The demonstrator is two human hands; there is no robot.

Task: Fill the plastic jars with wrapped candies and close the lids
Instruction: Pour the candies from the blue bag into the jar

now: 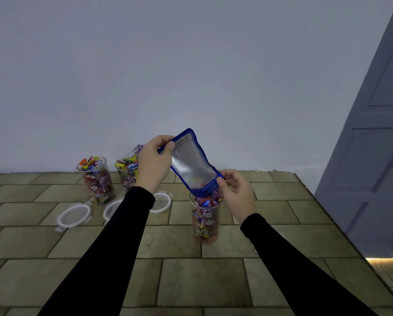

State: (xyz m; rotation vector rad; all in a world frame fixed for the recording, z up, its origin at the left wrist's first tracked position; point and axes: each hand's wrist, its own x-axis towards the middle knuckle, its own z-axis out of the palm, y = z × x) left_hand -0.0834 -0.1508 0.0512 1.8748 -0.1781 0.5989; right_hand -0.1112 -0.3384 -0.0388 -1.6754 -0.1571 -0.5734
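A blue-edged clear candy bag is tipped mouth-down over an open plastic jar full of wrapped candies. My left hand grips the bag's upper end. My right hand pinches the bag's lower corner at the jar's rim. The bag looks almost empty. Two more open jars, one on the left and one behind my left hand, stand heaped with candies near the wall. A third jar behind them is mostly hidden.
Three clear clip lids lie on the tiled floor: one at the left, one partly under my left sleeve, one right of the sleeve. A pale wall rises behind. A grey door stands at the right.
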